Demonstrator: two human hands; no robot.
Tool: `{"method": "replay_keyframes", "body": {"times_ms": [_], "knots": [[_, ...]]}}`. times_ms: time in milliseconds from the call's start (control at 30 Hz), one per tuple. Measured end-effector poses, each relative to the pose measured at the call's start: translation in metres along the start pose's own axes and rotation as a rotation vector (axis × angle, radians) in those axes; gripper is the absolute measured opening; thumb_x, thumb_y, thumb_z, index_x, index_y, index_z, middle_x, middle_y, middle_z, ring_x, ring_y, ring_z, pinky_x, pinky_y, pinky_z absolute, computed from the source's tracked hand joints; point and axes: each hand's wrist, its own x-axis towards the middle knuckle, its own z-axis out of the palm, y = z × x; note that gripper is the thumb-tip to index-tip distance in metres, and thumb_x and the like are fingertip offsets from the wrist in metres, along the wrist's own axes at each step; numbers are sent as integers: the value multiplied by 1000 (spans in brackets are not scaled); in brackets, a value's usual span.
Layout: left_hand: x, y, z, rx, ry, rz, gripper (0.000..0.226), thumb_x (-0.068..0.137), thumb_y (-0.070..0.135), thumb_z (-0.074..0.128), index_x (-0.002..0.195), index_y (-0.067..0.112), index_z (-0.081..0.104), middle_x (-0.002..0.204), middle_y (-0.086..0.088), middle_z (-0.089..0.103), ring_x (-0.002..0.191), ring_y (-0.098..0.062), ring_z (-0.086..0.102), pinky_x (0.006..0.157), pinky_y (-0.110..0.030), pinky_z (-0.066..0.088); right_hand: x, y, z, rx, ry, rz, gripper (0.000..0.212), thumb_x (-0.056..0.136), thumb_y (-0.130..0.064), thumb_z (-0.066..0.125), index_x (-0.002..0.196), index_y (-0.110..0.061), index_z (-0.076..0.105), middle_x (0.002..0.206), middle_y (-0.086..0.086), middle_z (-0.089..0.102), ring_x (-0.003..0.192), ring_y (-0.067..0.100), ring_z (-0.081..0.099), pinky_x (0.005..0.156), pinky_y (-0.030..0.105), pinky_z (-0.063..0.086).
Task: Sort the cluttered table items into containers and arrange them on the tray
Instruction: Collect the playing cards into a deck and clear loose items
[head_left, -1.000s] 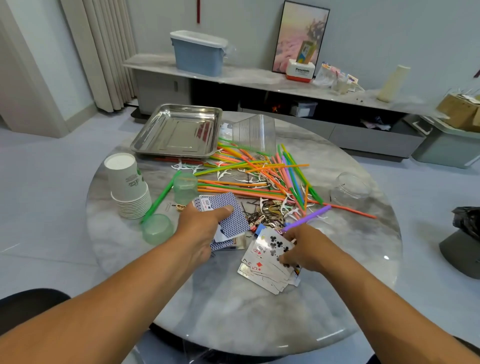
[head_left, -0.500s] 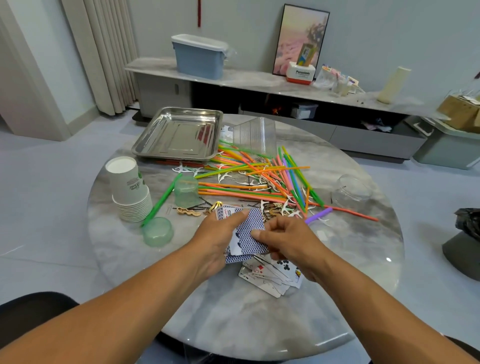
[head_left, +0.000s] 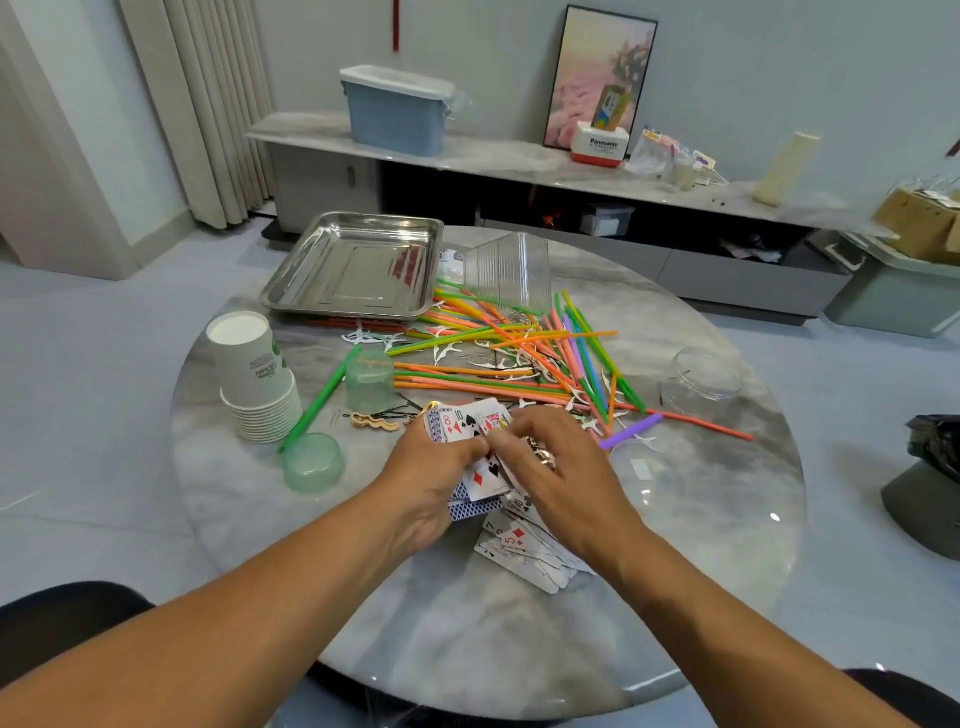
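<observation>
Glossy playing cards (head_left: 467, 423) fanned in left hand (head_left: 434, 470), fingers clamped on them above table (head_left: 519, 644); right hand (head_left: 558, 467) pinching same fan. Loose grip, slick stack: cards may spill.

Pale grey wall (head_left: 779, 62) behind, light grey tiled floor (head_left: 93, 364) all around. Cream pleated curtain (head_left: 208, 104) hangs at the left. A long, low grey cabinet with marble top (head_left: 519, 166) runs along the wall, a framed pink picture (head_left: 597, 73) leaning on it beside a blue lidded plastic bin (head_left: 395, 111).
</observation>
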Motion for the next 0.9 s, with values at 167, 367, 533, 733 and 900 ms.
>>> {"method": "replay_keyframes", "body": {"times_ms": [167, 367, 533, 733, 900], "knots": [[-5, 3, -2, -39, -16, -9, 33, 90, 4, 71, 123, 7, 64, 107, -22, 74, 95, -43, 73, 71, -56, 61, 9, 0, -8, 455, 11, 374, 32, 84, -18, 84, 106, -19, 61, 96, 4, 76, 83, 20, 75, 66, 32, 61], [-6, 6, -2, -66, -82, -48, 21, 98, -3, 53, 114, 5, 63, 98, -24, 75, 81, -40, 75, 57, -51, 61, 13, 3, -13, 649, 10, 568, 48, 80, -6, 84, 119, -19, 59, 94, 8, 79, 82, 28, 78, 67, 38, 63], [-3, 1, 2, 10, -9, 33, 40, 88, -15, 62, 121, 9, 62, 105, -21, 75, 88, -40, 74, 67, -56, 61, 12, 4, -15, 689, -67, 615, 35, 81, -11, 84, 113, -14, 70, 94, 8, 79, 76, 21, 77, 54, 23, 56], [2, 2, -2, -4, 109, 53, 37, 84, -1, 76, 119, 3, 65, 108, -21, 74, 93, -41, 73, 76, -63, 59, 16, 10, -23, 592, -42, 635, 26, 85, -9, 80, 109, -11, 72, 90, 5, 79, 71, 16, 76, 54, 22, 56], [6, 16, -11, -87, 192, 1, 23, 97, 4, 55, 115, -5, 64, 103, -22, 71, 82, -33, 70, 65, -45, 60, 16, 30, -43, -60, -273, 664, 30, 83, -15, 84, 110, -19, 71, 97, 3, 76, 79, 22, 76, 74, 39, 64]]}}
